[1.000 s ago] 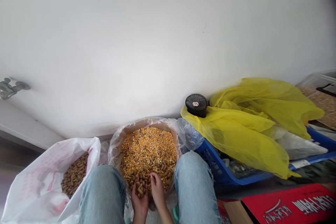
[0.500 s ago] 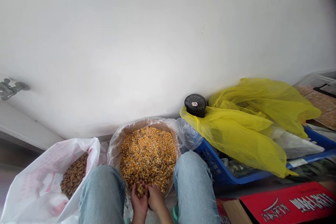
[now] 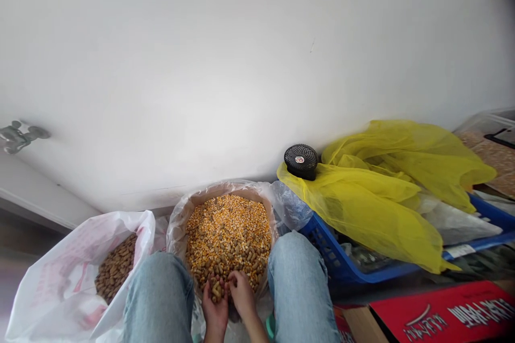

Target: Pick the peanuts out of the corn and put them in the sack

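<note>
Between my knees stands a clear-plastic-lined sack full of yellow corn kernels, with many unshelled peanuts mixed over the near part. My left hand is cupped palm up at the sack's near edge and holds a small heap of peanuts. Just to its right, my right hand is over the near peanuts with its fingers drawn together. What those fingertips hold, if anything, is too small to make out.
At left a white plastic bag holds brown nuts. To the right are a blue basket draped with yellow mesh, a small black fan and a red box. A white wall rises behind.
My right hand has moved slightly up and away from my left, its fingertips now over the peanuts in the sack. My left hand stays cupped. The view has shifted a little.
</note>
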Demonstrator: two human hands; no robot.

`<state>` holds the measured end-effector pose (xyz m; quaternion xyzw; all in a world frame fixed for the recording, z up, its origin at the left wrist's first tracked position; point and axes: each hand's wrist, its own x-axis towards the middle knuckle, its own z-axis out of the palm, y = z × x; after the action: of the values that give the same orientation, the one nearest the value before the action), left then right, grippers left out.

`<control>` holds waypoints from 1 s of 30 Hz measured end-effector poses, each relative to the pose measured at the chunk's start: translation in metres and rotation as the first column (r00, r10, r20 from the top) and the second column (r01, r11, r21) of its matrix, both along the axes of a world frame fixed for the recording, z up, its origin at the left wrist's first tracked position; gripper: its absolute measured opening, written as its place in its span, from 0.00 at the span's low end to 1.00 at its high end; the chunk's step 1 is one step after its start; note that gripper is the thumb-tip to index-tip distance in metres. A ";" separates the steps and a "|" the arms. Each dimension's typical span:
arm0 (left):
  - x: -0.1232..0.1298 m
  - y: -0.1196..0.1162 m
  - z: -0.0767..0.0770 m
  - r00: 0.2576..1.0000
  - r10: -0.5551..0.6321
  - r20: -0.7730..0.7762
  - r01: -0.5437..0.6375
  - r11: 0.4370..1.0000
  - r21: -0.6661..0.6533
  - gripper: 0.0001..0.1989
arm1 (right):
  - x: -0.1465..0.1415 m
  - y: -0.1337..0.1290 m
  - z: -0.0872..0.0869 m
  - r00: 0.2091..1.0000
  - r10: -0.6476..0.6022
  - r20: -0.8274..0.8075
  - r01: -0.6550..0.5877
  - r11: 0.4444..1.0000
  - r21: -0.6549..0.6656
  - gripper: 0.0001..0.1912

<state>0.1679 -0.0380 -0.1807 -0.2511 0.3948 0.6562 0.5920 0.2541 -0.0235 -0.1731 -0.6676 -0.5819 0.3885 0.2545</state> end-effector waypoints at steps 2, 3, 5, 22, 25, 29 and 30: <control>0.000 0.000 -0.002 1.000 0.004 0.002 -0.004 1.000 -0.002 0.08 | 0.001 0.003 0.007 0.998 -0.027 -0.052 0.029 0.999 0.033 0.12; 0.000 0.000 -0.003 1.000 0.010 0.000 -0.010 1.000 -0.006 0.08 | 0.001 0.004 0.012 0.995 -0.038 -0.090 0.043 0.998 0.052 0.11; 0.001 0.001 -0.004 1.000 0.022 -0.012 -0.022 1.000 -0.011 0.08 | 0.000 0.006 0.021 0.984 -0.041 -0.173 0.058 0.994 0.091 0.10; 0.006 0.001 0.010 0.998 -0.038 -0.055 0.035 0.998 -0.052 0.08 | -0.016 -0.004 0.040 0.912 0.214 -0.350 -0.196 0.977 0.087 0.08; 0.005 0.002 0.011 0.996 -0.054 -0.072 0.049 0.996 -0.069 0.08 | -0.016 -0.004 0.043 0.910 0.217 -0.352 -0.194 0.976 0.100 0.08; 0.004 0.002 0.013 0.990 -0.071 -0.121 0.061 0.994 -0.088 0.08 | -0.015 -0.004 0.041 0.919 0.189 -0.347 -0.151 0.979 0.134 0.10; 0.004 0.002 0.013 0.990 -0.075 -0.121 0.065 0.994 -0.083 0.08 | -0.015 -0.004 0.040 0.922 0.176 -0.344 -0.135 0.981 0.139 0.11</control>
<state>0.1722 -0.0365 -0.1679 -0.2190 0.4649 0.6332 0.5788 0.2390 -0.0275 -0.1335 -0.5227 -0.5988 0.4879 0.3608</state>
